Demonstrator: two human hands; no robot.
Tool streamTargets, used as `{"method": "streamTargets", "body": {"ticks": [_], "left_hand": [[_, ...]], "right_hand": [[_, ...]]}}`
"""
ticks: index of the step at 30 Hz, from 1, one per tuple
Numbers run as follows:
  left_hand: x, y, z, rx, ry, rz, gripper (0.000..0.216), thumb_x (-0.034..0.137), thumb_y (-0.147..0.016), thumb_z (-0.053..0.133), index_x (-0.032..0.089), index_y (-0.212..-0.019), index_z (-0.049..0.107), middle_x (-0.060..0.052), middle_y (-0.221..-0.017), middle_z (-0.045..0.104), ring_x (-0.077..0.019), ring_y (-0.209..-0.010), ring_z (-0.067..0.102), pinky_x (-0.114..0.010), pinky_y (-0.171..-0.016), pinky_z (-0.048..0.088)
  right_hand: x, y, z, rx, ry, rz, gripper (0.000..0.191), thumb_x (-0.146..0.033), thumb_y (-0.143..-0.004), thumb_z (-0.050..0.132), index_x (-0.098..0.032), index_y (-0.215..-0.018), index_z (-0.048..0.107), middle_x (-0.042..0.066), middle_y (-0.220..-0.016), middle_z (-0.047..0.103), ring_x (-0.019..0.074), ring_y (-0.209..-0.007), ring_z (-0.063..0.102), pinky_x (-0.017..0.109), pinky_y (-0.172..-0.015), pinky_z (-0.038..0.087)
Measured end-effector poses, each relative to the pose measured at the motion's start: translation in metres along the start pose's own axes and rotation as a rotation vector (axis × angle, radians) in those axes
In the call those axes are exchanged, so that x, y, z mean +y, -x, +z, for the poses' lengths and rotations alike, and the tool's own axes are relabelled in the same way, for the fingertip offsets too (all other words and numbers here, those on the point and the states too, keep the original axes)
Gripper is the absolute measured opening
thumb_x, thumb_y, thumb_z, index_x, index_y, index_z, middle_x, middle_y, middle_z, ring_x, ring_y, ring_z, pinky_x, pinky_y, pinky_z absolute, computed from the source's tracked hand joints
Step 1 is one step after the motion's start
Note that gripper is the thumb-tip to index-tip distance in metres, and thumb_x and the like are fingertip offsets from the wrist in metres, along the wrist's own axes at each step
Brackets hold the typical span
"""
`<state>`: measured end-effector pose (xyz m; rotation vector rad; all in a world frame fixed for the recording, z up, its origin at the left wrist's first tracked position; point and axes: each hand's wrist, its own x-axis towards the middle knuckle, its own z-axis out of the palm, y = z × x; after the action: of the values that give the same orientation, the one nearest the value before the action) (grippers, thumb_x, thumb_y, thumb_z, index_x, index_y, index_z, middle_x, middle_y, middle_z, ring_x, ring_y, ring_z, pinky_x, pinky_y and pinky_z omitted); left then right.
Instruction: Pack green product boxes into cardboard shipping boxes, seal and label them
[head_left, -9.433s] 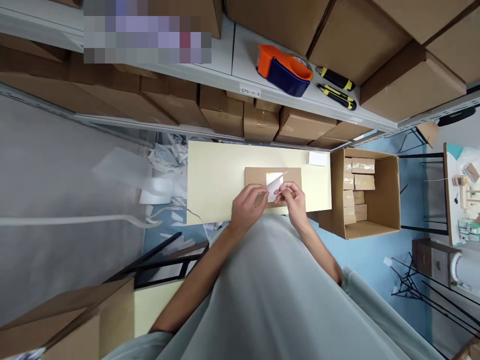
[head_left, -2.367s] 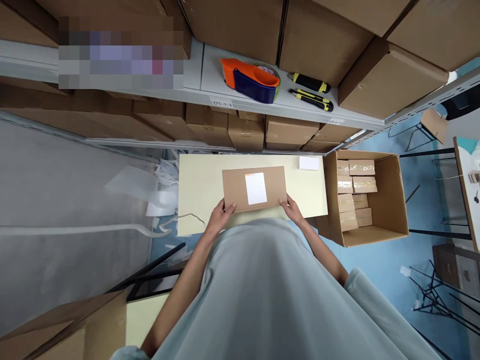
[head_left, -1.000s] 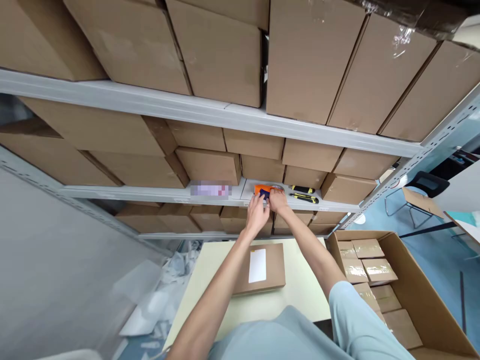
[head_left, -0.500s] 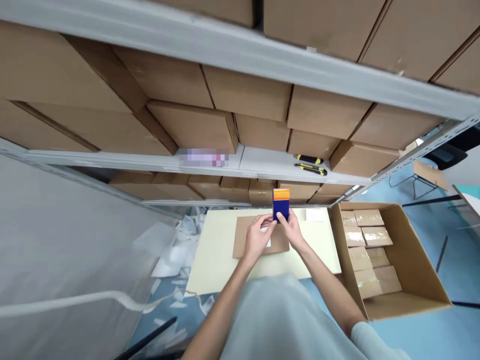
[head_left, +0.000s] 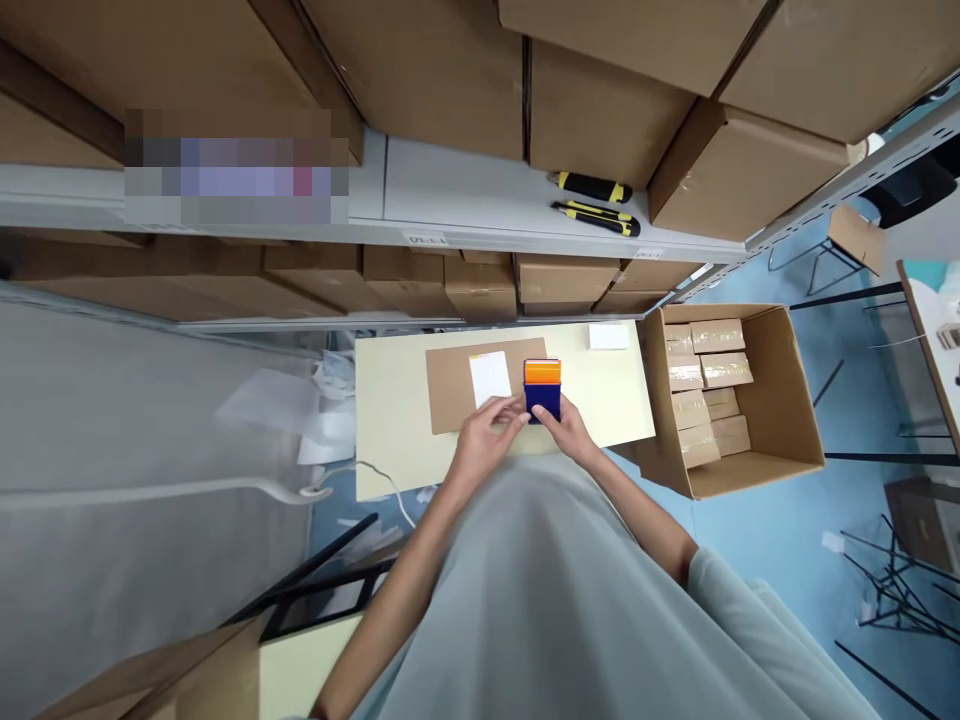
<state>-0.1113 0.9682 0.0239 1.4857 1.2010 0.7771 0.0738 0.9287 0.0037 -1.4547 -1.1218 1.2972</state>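
A flat, phone-like rectangle [head_left: 542,392], dark blue with an orange upper end, is held upright above the near edge of the cream table [head_left: 390,400]. My right hand [head_left: 568,432] grips its lower right side, the thumb across its front. My left hand [head_left: 487,435] has thumb and fingers closed together at its lower left edge. Behind my hands a flat brown cardboard piece [head_left: 451,385] lies on the table with a white sheet [head_left: 490,376] on it. The rectangle and my left hand cover part of the cardboard.
A large open carton [head_left: 780,390] with several taped small boxes stands right of the table. Above the table, a shelf [head_left: 450,190] holds brown boxes and two yellow-black utility knives [head_left: 596,215]. A white slip [head_left: 608,336] lies at the table's back right. Plastic scraps [head_left: 330,375] lie to the left.
My view has tipped downward, so more of my shirt and the floor shows. Both hands and the blue-and-orange rectangle are closer to my body, and more of the white sheet is uncovered.
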Motion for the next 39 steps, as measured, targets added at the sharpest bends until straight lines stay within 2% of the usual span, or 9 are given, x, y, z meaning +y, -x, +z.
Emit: {"method": "streamTargets", "body": {"ticks": [3,6,9,15,18,22,31,39], "left_hand": [[0.023,-0.004,-0.011,0.134,-0.096,0.057,0.047,0.056,-0.104,0.067,0.023,-0.136,0.074,-0.01,-0.127,0.076,-0.0223,-0.104,0.076,-0.041,-0.1,0.066],[0.05,-0.012,-0.022,0.09,-0.19,0.174,0.042,0.054,-0.106,0.065,0.025,-0.135,0.076,-0.01,-0.132,0.074,-0.0246,-0.117,0.074,-0.041,-0.105,0.064],[0.066,-0.019,-0.027,0.017,-0.239,0.224,0.037,0.05,-0.107,0.065,0.027,-0.133,0.078,-0.009,-0.128,0.076,-0.0252,-0.117,0.073,-0.042,-0.107,0.063],[0.068,-0.028,-0.03,-0.113,-0.223,0.163,0.037,0.051,-0.108,0.063,0.026,-0.127,0.081,-0.007,-0.123,0.081,-0.0233,-0.104,0.076,-0.039,-0.1,0.064],[0.072,-0.029,-0.032,-0.17,-0.23,0.152,0.039,0.053,-0.107,0.062,0.026,-0.127,0.081,-0.007,-0.123,0.082,-0.0251,-0.108,0.077,-0.039,-0.098,0.065],[0.083,-0.028,-0.035,-0.22,-0.23,0.164,0.04,0.055,-0.107,0.061,0.027,-0.126,0.082,-0.007,-0.122,0.083,-0.0274,-0.113,0.077,-0.043,-0.106,0.063],[0.093,-0.024,-0.039,-0.251,-0.187,0.144,0.036,0.05,-0.105,0.066,0.029,-0.128,0.082,-0.006,-0.111,0.083,-0.0259,-0.105,0.079,-0.041,-0.099,0.065],[0.09,-0.019,-0.038,-0.25,-0.185,0.138,0.037,0.053,-0.106,0.065,0.028,-0.127,0.082,-0.007,-0.111,0.082,-0.0243,-0.101,0.079,-0.037,-0.094,0.066]], "right_hand": [[0.004,0.008,-0.008,-0.03,0.104,-0.044,0.069,-0.074,-0.104,0.063,-0.021,-0.149,0.065,0.013,-0.141,0.078,0.0313,-0.131,0.075,0.048,-0.118,0.059],[0.003,0.014,-0.019,-0.084,0.211,-0.064,0.066,-0.065,-0.108,0.063,-0.022,-0.158,0.059,0.015,-0.149,0.075,0.0333,-0.136,0.074,0.052,-0.121,0.057],[0.0,0.016,-0.03,-0.126,0.301,-0.096,0.063,-0.06,-0.109,0.064,-0.023,-0.16,0.058,0.015,-0.154,0.071,0.0342,-0.14,0.07,0.053,-0.122,0.056],[-0.004,0.017,-0.048,-0.171,0.392,-0.148,0.056,-0.057,-0.109,0.066,-0.025,-0.156,0.061,0.015,-0.144,0.076,0.0351,-0.132,0.073,0.054,-0.118,0.059],[-0.005,0.018,-0.057,-0.205,0.418,-0.172,0.05,-0.056,-0.111,0.065,-0.024,-0.149,0.065,0.015,-0.131,0.079,0.0347,-0.125,0.075,0.054,-0.115,0.06],[-0.007,0.02,-0.067,-0.216,0.475,-0.208,0.047,-0.058,-0.11,0.065,-0.023,-0.143,0.068,0.016,-0.127,0.078,0.0351,-0.121,0.074,0.057,-0.111,0.061],[-0.015,0.024,-0.077,-0.274,0.523,-0.299,0.042,-0.054,-0.112,0.063,-0.023,-0.142,0.067,0.015,-0.129,0.077,0.0344,-0.12,0.073,0.056,-0.109,0.062],[-0.018,0.03,-0.076,-0.302,0.493,-0.314,0.042,-0.055,-0.113,0.063,-0.024,-0.141,0.066,0.013,-0.119,0.078,0.0346,-0.116,0.073,0.057,-0.107,0.063]]}}
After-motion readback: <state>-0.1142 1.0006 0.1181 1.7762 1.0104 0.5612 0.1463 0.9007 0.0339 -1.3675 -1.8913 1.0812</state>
